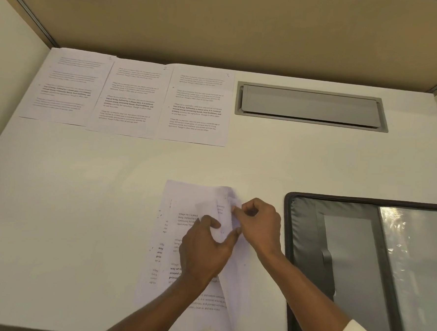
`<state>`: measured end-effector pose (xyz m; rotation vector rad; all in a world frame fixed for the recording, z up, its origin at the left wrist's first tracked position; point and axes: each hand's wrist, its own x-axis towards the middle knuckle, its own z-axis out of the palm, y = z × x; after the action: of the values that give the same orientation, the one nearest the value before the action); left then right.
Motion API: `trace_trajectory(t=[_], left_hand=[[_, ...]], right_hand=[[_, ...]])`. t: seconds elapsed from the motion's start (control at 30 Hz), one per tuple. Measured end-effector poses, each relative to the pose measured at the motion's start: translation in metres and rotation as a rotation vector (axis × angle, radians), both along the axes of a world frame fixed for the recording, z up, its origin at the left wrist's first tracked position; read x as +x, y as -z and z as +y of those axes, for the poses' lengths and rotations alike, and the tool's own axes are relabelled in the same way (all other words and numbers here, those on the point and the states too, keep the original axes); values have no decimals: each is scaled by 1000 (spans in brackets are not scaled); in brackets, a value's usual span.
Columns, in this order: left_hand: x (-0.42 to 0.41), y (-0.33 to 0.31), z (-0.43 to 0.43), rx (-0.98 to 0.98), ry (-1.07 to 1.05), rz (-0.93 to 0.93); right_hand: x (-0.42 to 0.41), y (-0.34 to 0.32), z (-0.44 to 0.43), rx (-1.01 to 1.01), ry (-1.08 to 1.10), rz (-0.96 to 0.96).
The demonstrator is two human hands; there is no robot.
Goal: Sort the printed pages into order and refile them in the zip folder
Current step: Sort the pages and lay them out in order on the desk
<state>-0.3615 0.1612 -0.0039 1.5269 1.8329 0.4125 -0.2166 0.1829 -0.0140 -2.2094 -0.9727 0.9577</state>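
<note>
The left hand (204, 251) and right hand (261, 225) are both pinching the curled top page (224, 200) above the page stack (161, 266).

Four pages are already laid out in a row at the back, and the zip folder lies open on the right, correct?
Not four: the head view shows three pages in the back row. The zip folder does lie open on the right.

My thin white printed paper pages (170, 264) are matt, the top one softly creased. The flat white desk top (82, 195) looks smooth and dull. The black zip folder (303, 229) has grey cloth lining and a glossy clear plastic sleeve (416, 254). The grey rectangular cable hatch (310, 105) looks like satin metal.
</note>
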Motion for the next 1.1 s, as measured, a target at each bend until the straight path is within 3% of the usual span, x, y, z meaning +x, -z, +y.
trace_trajectory(t=[0.23,0.5,0.73,0.93,1.1], left_hand=[[11,-5,3,-60,62,109],[11,-1,4,-17,45,26],[4,5,4,23,-81,-88],[-3,1,3,60,-131,-37],[-7,-2,4,69,-123,-24]], right_hand=[[-12,-8,-3,103,7,233],[-7,-8,-5,103,52,432],[1,4,-20,60,78,256],[2,20,-34,-86,55,118],[53,18,11,76,172,7]])
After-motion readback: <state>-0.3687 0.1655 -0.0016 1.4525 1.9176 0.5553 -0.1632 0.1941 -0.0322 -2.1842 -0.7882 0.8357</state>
